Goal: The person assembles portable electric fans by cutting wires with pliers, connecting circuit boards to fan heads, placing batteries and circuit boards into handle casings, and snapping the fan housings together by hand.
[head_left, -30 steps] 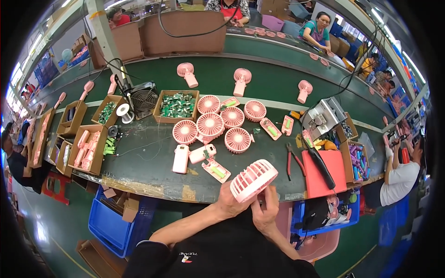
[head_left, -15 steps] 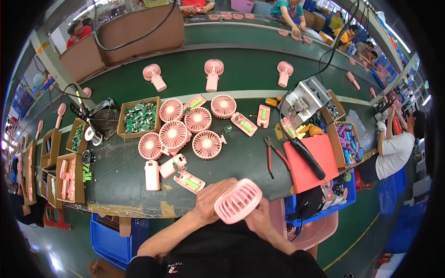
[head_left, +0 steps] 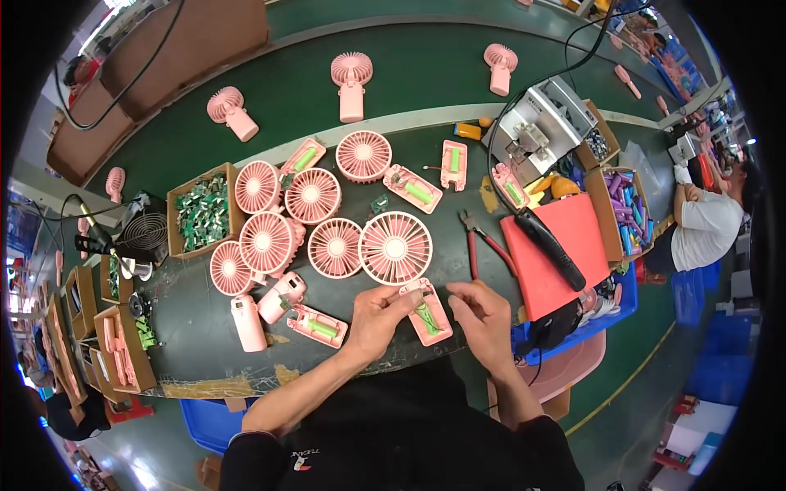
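A pink handheld fan lies face up at the table's near edge, its round fan head pointing away from me. Below that head is the opened handle shell, with a green battery and thin wires inside. My left hand grips the shell's left side, its thumb over the wires at the battery. Just right of the shell is my right hand, fingers bent, thumb and forefinger slightly apart with nothing visible between them. Left of my left hand lies another open shell with a battery.
Several pink fan heads lie ahead, beside a box of green circuit boards. To the right are red-handled pliers, a red pad under a black-handled tool, and a box of batteries. Fans lie on the green conveyor.
The fan my hands held up before me now lies on the table, its handle shell towards me. My left thumb has come over the wiring. My view has shifted down.
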### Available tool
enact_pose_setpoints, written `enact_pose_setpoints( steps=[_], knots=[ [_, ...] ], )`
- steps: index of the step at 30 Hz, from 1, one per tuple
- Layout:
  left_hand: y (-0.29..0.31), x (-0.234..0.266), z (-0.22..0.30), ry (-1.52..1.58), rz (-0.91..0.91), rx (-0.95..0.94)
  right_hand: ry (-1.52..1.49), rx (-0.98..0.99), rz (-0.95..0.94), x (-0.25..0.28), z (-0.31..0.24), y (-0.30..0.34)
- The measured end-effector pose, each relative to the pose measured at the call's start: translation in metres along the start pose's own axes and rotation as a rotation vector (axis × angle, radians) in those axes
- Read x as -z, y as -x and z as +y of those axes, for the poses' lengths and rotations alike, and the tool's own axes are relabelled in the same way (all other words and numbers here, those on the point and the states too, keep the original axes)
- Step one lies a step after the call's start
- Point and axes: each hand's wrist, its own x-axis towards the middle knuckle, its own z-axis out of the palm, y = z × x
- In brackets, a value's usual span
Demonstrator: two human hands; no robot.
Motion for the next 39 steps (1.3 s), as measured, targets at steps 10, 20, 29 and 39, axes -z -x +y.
enact_pose_setpoints(
  steps=[10, 20, 29, 39],
  knots=[
    [-0.019, 0.004, -0.001, 0.111, -0.047, 0.215, -0.341, -0.459, -0.275, -0.003, 0.019, -0.034],
    [-0.029, 0.006, 0.005, 0.115, -0.039, 0.327, -0.459, -0.570, -0.345, 0.000, 0.025, -0.047],
    [-0.025, 0.007, 0.007, 0.127, -0.060, 0.320, -0.509, -0.615, -0.355, -0.001, 0.033, -0.044],
    [-0.027, 0.010, 0.006, 0.104, -0.073, 0.341, -0.427, -0.547, -0.365, -0.004, 0.030, -0.045]
  ],
)
